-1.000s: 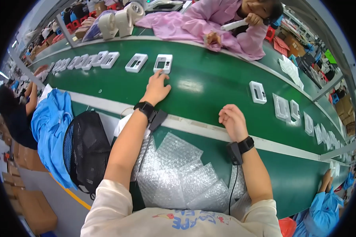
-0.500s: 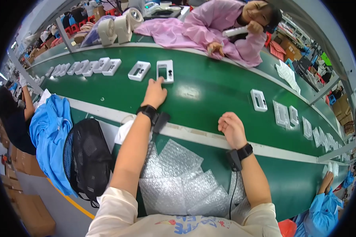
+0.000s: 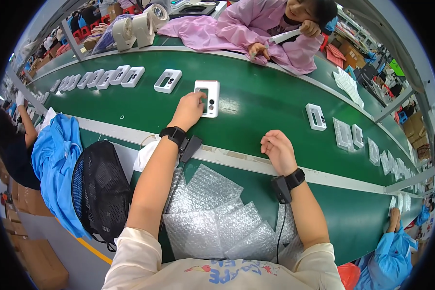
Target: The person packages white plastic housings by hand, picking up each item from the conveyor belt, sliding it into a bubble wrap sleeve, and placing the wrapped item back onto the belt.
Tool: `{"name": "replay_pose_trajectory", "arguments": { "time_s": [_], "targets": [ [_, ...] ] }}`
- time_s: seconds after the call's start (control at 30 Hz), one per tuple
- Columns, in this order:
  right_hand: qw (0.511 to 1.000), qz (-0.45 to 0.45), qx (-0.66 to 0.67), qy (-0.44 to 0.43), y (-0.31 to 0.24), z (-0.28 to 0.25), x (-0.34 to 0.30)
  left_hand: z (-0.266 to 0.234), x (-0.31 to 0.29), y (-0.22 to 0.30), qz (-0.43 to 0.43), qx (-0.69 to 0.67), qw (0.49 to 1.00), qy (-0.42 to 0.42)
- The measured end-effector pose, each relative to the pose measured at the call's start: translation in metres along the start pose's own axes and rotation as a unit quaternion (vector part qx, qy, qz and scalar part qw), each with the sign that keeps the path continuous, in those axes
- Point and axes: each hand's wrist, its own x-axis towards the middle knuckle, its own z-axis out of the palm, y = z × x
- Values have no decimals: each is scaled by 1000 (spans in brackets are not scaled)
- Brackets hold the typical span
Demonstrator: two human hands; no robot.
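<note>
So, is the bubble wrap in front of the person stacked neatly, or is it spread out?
Spread out: the bubble wrap lies in overlapping pieces at different angles, with several corners showing.

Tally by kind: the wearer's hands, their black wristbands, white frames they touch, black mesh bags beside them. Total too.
Hands: 2, left hand and right hand
Wristbands: 2, left wristband and right wristband
White frame touched: 1, by the left hand
Mesh bag: 1
Total: 6
</note>
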Motion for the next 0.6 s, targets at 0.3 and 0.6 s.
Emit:
{"name": "replay_pose_trajectory", "arguments": {
  "time_s": [0.3,0.6],
  "targets": [
    [989,-61,-127,32,3,28,-9,9,-14,116,-134,-191,939,-254],
    [989,-82,2,122,11,19,2,-6,-30,133,70,-219,898,-376]
  ]
}}
